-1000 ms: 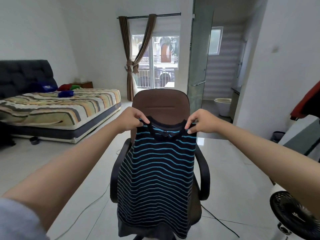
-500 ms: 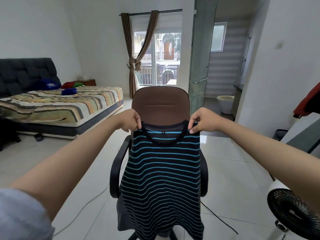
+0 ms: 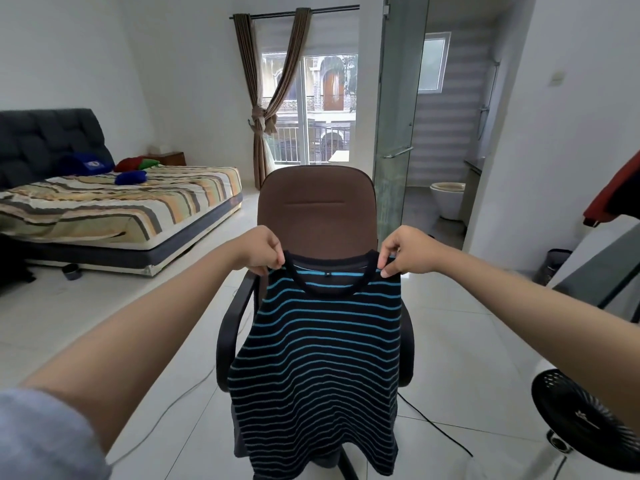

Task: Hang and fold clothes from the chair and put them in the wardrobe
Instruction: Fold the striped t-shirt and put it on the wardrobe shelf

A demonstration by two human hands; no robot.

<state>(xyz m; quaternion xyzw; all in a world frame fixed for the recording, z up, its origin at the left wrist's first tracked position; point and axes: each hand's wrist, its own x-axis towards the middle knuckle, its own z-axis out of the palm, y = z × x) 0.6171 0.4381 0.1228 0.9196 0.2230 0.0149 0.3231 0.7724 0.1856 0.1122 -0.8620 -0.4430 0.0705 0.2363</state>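
Observation:
A black sleeveless top with thin blue stripes hangs in the air in front of a brown office chair with black armrests. My left hand pinches the top's left shoulder and my right hand pinches its right shoulder, both at the neckline. The top hangs flat and hides the chair's seat. A grey garment edge shows below the top's hem on the seat. No wardrobe is in view.
A bed with a striped cover stands at the left. A black fan is at the lower right and a red garment hangs at the right edge. Cables cross the white tile floor by the chair. A glass door opens to a bathroom.
Both hands have lowered the striped top a little and spread its shoulders wider apart. The view has moved closer to the chair.

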